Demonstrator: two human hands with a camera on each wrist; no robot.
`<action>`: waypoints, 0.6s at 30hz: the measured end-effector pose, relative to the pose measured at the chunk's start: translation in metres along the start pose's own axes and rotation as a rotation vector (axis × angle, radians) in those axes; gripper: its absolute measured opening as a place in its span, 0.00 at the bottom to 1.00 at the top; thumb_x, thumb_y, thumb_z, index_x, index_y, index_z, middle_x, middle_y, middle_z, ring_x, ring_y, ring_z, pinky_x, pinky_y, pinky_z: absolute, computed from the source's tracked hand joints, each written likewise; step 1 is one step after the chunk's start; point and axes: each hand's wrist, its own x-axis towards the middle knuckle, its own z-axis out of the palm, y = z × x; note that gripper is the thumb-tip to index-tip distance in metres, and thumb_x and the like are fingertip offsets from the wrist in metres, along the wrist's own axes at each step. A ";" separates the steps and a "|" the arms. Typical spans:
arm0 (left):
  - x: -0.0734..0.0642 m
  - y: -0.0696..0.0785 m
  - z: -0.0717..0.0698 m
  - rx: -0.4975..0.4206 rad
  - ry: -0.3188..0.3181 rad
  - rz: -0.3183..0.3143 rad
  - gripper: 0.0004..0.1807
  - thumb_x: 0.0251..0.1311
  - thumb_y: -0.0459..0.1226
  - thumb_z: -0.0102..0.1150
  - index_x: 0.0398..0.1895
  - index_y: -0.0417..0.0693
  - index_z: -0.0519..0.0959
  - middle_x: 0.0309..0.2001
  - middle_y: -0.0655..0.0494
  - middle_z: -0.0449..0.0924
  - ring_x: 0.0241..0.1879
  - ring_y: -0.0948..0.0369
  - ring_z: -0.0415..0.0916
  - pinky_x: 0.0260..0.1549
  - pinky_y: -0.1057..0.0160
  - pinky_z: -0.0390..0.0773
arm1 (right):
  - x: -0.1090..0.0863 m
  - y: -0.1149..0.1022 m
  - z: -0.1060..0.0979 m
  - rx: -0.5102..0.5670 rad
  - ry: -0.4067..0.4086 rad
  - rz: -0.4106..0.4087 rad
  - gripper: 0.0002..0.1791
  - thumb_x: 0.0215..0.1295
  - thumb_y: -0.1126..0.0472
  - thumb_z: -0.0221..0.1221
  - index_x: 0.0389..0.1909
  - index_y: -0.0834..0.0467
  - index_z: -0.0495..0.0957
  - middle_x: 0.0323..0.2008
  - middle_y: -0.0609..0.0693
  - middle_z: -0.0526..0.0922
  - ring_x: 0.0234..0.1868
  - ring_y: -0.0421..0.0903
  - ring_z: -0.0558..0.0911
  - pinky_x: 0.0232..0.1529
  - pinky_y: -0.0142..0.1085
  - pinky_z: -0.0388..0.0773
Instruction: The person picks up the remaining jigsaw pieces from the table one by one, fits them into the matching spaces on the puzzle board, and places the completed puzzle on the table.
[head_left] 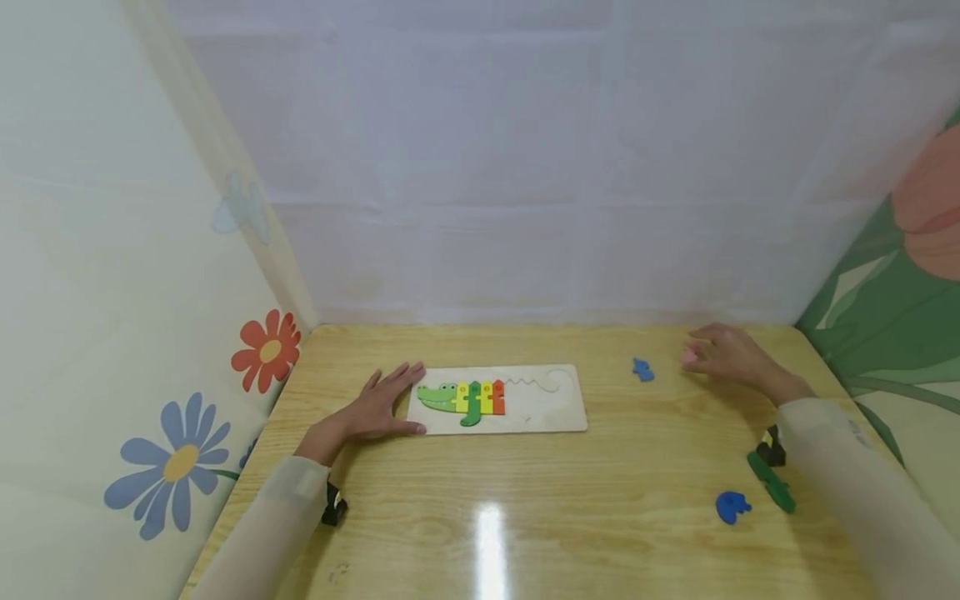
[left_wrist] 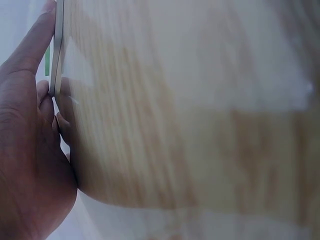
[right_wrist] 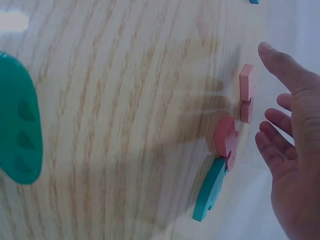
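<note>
A wooden puzzle board [head_left: 547, 417] lies flat with a green crocodile head [head_left: 438, 397] and yellow, green and orange body pieces in its left half. My left hand [head_left: 378, 406] rests at the board's left end, fingers extended at the top corner and thumb by the bottom one; the thumb [left_wrist: 32, 45] lies along the board's edge. My right hand [right_wrist: 295, 120] hovers with loosely bent fingers beside two pink-red pieces [right_wrist: 226, 137] and a teal piece [right_wrist: 210, 190] on the table. From the head view, my right hand [head_left: 731, 360] hides most of these.
A small blue piece [head_left: 642, 369] lies between the board and my right hand. Nearer the front right are a curved blue piece [head_left: 731, 506] and a long green piece [head_left: 771, 482], close to the right forearm. A white cloth wall [head_left: 480, 208] stands along the table's back edge.
</note>
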 end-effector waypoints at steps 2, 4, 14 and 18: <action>0.000 0.000 0.000 0.000 0.001 0.000 0.60 0.59 0.60 0.75 0.85 0.43 0.55 0.85 0.43 0.51 0.84 0.39 0.43 0.75 0.26 0.35 | 0.001 0.001 0.001 -0.001 0.000 -0.001 0.39 0.60 0.52 0.77 0.61 0.77 0.78 0.58 0.78 0.79 0.61 0.75 0.77 0.64 0.66 0.73; 0.000 0.000 0.000 0.000 0.001 -0.003 0.60 0.59 0.60 0.75 0.85 0.43 0.55 0.85 0.43 0.51 0.84 0.39 0.43 0.75 0.27 0.35 | 0.001 0.001 0.002 0.003 -0.001 0.001 0.39 0.60 0.52 0.77 0.61 0.77 0.78 0.58 0.78 0.79 0.61 0.75 0.78 0.63 0.66 0.73; 0.000 0.001 0.000 0.002 -0.007 -0.012 0.60 0.59 0.59 0.75 0.86 0.44 0.54 0.85 0.45 0.50 0.84 0.41 0.42 0.76 0.28 0.34 | -0.002 0.002 0.006 0.028 -0.016 0.028 0.36 0.62 0.56 0.76 0.61 0.78 0.77 0.53 0.75 0.82 0.56 0.73 0.80 0.60 0.66 0.76; 0.000 0.002 0.000 -0.004 -0.003 -0.013 0.59 0.59 0.59 0.75 0.85 0.44 0.55 0.85 0.45 0.51 0.84 0.41 0.43 0.76 0.28 0.34 | -0.002 0.004 0.008 0.029 0.009 -0.001 0.35 0.61 0.57 0.76 0.59 0.79 0.77 0.48 0.74 0.83 0.51 0.71 0.82 0.55 0.65 0.79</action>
